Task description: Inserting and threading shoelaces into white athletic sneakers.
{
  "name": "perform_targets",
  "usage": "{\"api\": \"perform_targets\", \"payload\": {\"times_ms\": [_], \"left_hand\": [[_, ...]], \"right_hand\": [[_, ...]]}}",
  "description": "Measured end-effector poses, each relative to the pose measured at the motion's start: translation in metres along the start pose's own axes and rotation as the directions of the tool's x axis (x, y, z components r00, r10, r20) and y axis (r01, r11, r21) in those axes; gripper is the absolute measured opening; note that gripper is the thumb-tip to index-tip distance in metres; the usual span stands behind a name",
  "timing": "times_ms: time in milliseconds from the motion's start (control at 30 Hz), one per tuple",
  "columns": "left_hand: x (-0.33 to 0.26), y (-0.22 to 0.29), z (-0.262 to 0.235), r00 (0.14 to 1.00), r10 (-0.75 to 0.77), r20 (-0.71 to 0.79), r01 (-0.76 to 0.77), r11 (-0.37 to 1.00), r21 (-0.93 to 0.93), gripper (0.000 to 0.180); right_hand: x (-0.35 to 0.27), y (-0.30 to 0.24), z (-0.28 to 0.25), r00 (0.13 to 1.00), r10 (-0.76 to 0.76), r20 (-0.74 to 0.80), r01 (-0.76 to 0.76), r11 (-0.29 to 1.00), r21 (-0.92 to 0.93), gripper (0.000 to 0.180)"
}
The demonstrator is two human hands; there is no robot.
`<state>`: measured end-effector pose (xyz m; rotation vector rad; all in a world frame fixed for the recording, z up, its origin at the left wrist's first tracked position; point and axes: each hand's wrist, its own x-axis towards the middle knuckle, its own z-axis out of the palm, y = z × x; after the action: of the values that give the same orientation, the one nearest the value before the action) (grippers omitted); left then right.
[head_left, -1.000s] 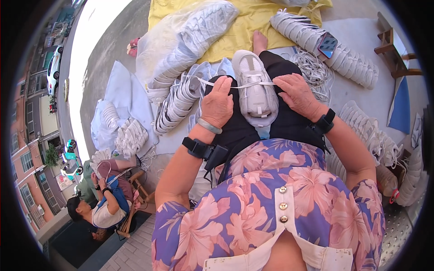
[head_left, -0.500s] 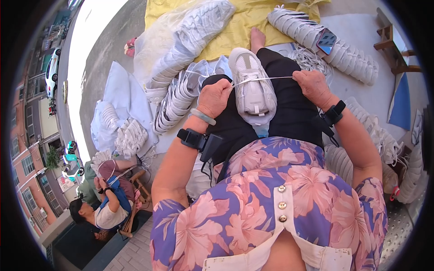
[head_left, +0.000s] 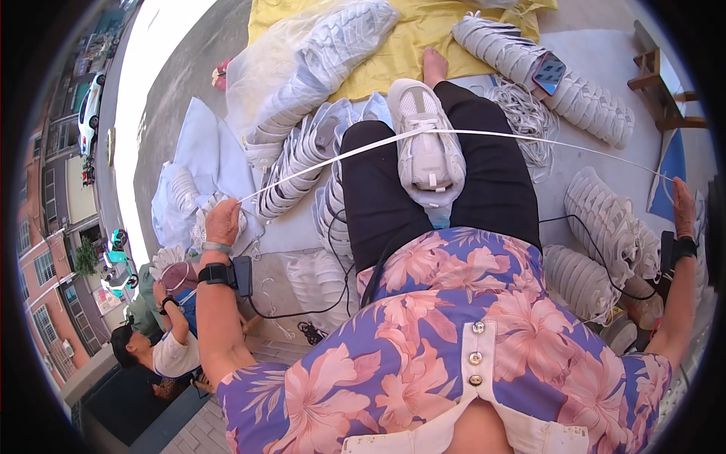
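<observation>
A pale grey and white sneaker (head_left: pixel 430 147) rests between my thighs, its toe pointing away from me. One long white shoelace (head_left: pixel 333 160) runs from its upper eyelets out to both sides, drawn nearly straight. Far out to the left, my left hand (head_left: pixel 222 221) pinches one end, fingers closed. My right hand (head_left: pixel 683 206) is out at the right edge, with the other end running to its fingers, which look pressed together. Both arms are spread wide, well apart from the shoe.
Stacked rows of white shoe uppers lie on the left (head_left: pixel 291 178), far right (head_left: pixel 563 83) and near right (head_left: pixel 612 223). A phone (head_left: pixel 549 73) sits on the far-right row, beside loose white laces (head_left: pixel 525 121). Wooden stool (head_left: pixel 656 83) at right; a co-worker (head_left: pixel 162 352) sits at lower left.
My hands have moved far apart, left hand out to the left and right hand out to the right. Much more lace now stretches from the shoe.
</observation>
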<state>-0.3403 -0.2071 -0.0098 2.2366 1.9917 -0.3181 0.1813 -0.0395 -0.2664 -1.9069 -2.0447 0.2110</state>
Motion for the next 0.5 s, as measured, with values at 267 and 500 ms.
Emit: {"api": "perform_targets", "payload": {"times_ms": [267,500], "left_hand": [[-0.014,-0.143,-0.095,0.955,-0.233,-0.183,0.264,0.951,0.163,0.019],[0.024,-0.172,-0.119,0.898,-0.434,-0.074,0.429,0.9,-0.076,0.034]], "right_hand": [[0.119,0.057,0.191,0.944,0.237,-0.231,-0.226,0.971,0.075,0.014],[0.147,0.106,0.171,0.909,0.357,-0.216,-0.321,0.929,0.182,0.026]]}}
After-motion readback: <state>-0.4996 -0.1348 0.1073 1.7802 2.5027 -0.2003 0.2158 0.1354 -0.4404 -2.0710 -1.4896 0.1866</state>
